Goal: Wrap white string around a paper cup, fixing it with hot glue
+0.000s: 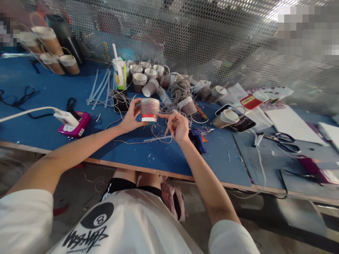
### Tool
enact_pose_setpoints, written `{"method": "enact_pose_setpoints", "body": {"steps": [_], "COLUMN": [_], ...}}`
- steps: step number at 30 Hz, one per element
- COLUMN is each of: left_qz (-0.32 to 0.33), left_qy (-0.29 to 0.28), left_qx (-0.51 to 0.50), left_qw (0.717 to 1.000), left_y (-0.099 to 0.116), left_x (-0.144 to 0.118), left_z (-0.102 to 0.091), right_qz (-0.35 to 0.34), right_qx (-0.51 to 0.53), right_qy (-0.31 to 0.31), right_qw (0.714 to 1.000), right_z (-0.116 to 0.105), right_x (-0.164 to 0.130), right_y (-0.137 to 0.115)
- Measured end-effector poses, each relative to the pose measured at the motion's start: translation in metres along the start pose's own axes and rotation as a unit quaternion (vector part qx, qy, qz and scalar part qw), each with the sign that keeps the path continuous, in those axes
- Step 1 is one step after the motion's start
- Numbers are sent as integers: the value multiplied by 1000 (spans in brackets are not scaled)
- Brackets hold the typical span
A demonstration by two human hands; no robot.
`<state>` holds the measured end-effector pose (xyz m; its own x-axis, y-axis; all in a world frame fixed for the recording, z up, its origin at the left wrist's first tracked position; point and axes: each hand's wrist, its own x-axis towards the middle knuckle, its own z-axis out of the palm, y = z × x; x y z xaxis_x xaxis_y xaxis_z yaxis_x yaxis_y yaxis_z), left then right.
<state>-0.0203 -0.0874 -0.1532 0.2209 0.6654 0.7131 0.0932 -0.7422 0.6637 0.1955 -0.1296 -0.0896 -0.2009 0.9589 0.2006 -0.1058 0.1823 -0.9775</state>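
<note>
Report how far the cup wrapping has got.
Done: wrapped cups with handles stand far left. In hand: left hand holds a partly wrapped cup; right hand pinches the string. Left: a cluster of cups waits behind.

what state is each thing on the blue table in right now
left hand: gripping the paper cup
paper cup: upside down, partly wound with twine, held above the table
right hand: fingertip on the cup, pinching twine
scissors: closed, lying flat
juice carton: upright, straw in
phone: flat, cup resting on it
</note>
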Motion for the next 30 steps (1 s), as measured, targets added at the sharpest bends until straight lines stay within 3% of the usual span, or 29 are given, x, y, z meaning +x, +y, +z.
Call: {"method": "enact_pose_setpoints", "body": {"steps": [4, 8, 10, 13, 15, 21, 27, 30], "left_qz": [14, 12, 3, -6, -11, -5, 1, -4], "left_qy": [3, -7, -28, -60, -77, -121, -93, -62], "left_qx": [-6, -19, -16, -31, -44, -29, 21, 53], "left_qw": [1000, 1000, 999, 998, 996, 992, 995, 997], "left_y": [-4, -7, -7, -7, -6, -3, 11, 14], "left_x": [0, -1, -1, -1, -1, -2, -2, -1], "left_z": [-1, -4, -5, -5, -5, -4, -4, -5], "right_qz": [7, -67, -139, -246, -277, -253, -268, -238], "right_qx": [-26, -91, -167, -270, -301, -341, -340, -331], "right_qy": [85, 143, 89, -45, -102, -98, -118, -121], "right_qw": [996, 983, 972, 930, 907, 900, 893, 905], "right_z": [-6, -10, -12, -13, -12, -10, -9, -7], "right_x": [4, 4, 3, 2, 3, 5, 3, 2], "right_y": [6, 6, 3, 1, 4, 17, 17, 19]}}
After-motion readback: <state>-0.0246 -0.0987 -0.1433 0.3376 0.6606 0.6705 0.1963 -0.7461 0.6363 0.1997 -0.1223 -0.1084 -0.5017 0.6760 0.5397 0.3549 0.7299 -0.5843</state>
